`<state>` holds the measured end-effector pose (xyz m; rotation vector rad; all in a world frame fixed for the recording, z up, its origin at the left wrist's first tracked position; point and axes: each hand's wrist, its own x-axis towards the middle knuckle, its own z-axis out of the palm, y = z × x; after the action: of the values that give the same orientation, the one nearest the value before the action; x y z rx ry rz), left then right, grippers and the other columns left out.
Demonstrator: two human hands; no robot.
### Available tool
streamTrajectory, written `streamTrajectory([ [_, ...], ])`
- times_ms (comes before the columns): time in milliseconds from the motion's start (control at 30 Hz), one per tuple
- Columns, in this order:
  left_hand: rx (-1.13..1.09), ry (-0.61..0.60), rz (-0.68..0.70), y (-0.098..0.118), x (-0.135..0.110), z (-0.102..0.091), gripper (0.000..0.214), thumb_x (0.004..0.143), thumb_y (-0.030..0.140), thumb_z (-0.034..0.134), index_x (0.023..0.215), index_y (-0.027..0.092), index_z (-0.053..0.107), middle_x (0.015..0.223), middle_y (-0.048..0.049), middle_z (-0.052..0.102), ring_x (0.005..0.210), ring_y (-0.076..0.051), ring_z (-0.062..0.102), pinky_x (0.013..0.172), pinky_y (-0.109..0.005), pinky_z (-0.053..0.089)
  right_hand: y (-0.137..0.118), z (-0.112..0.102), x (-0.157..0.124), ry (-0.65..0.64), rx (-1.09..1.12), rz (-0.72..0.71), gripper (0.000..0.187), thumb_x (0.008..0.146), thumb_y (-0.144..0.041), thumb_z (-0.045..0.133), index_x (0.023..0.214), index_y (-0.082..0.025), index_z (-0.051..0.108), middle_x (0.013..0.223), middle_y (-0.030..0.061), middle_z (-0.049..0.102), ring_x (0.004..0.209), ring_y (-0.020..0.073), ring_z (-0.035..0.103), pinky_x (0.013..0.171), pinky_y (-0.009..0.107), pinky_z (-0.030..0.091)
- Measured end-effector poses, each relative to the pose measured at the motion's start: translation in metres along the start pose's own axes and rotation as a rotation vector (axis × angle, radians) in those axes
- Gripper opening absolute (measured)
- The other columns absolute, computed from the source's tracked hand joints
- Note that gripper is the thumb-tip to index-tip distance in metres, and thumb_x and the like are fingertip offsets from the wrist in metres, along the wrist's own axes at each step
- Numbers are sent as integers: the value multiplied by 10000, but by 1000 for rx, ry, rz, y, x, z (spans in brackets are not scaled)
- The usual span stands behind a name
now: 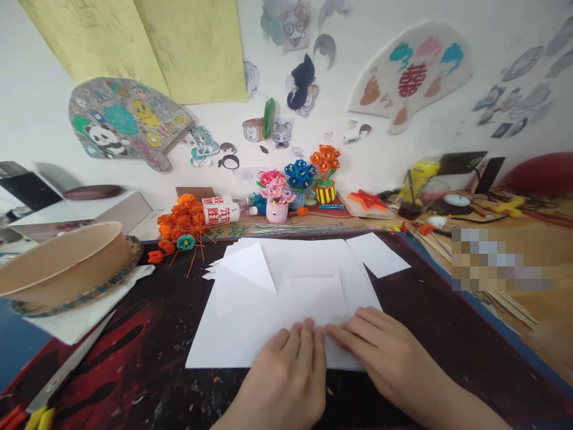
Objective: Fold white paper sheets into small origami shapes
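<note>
A small white folded paper (316, 292) lies on a stack of larger white sheets (224, 346). At its near edge, my left hand (290, 364) presses down with bent fingers held together. My right hand (380, 346) bears on the same edge from the right, its fingertips close to those of the left. Both hands are closed on the folded paper; the thumbs are mostly hidden. Left of it, a loose white piece with a slanted edge (246, 278) rests on the stack. Another white piece (379, 255) sticks out at the stack's right back corner.
Scissors (67, 364) lie at the left on the dark mat (161, 346), near a round tan container (67, 257). Orange craft flowers (181, 218) and flower pots (277, 212) line the back. Thin sticks (505, 307) lie at the right beyond the mat's edge.
</note>
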<state>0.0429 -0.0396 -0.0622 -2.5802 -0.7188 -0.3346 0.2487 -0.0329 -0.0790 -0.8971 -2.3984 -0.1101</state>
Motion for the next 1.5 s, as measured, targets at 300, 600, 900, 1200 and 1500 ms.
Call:
streamTrajectory([
  [300,43,23,-36,7,2,4,362,840,58,374,1073,-4,644,1038,-197,715,865,-269,712,696,-327,526,-5,4,0,-6,-166,-83,321,957,-81,354,978,-80,674,697,56,609,638,193,504,599,335,361],
  [600,80,-62,-85,13,-1,1,367,874,92,378,1177,8,568,930,-142,702,803,-266,672,668,-354,493,-15,3,-6,93,-246,-24,268,930,-69,422,925,-82,689,617,34,597,561,165,522,571,318,338],
  [900,-110,-287,-94,-7,5,-12,388,874,197,513,1253,114,532,816,-54,632,659,-193,589,587,-317,476,-15,5,-8,131,-58,181,280,963,-160,427,855,-161,685,628,13,574,549,139,540,546,283,369],
  [1200,-54,-193,-73,1,3,-12,374,851,186,560,1215,103,569,815,-48,618,669,-209,575,591,-340,480,-17,2,-9,14,-81,119,304,985,-186,359,1002,-151,661,687,19,581,577,121,576,534,238,406],
  [1500,-3,-287,-135,-10,-10,-14,85,787,178,623,807,133,692,735,-70,617,699,-223,568,608,-336,432,-22,13,-10,233,-221,194,413,964,-159,387,589,-170,559,586,2,489,481,113,474,496,257,326],
])
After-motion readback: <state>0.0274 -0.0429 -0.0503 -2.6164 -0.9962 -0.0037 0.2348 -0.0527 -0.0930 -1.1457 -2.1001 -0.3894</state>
